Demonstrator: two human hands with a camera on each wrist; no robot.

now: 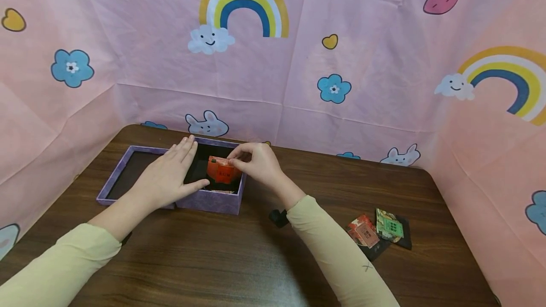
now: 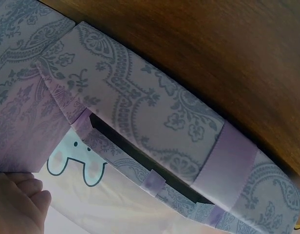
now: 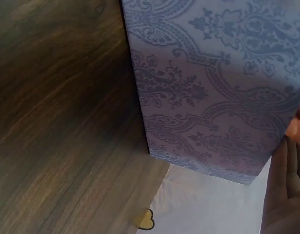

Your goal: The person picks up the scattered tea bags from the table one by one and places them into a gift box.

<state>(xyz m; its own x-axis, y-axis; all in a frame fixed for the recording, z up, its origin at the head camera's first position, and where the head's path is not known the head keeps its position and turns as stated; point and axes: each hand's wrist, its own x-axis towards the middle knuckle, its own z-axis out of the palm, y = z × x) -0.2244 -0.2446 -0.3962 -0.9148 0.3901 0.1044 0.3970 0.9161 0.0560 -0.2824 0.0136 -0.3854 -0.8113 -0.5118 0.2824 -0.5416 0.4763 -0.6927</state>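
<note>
A purple patterned box [image 1: 209, 201] stands uncovered at the back left of the table, dark inside. My right hand [image 1: 261, 164] reaches over its right wall and pinches the top right corner of a red-orange packet [image 1: 222, 174], which is inside the box. In the right wrist view, a bit of orange shows beside the fingers [image 3: 290, 165], past the box wall [image 3: 213, 87]. Across the box's left side lies my left hand [image 1: 168, 174], its fingers straight and the thumb stretched along the front rim. Another packet's pale edge [image 1: 223, 191] shows low in the box.
The open lid [image 1: 112, 181], purple-rimmed and dark inside, lies joined to the box's left. On the right side of the table are a red packet [image 1: 364, 232] and a green packet [image 1: 390, 226], both with dark pieces. A small black object [image 1: 278, 218] sits near the right sleeve.
</note>
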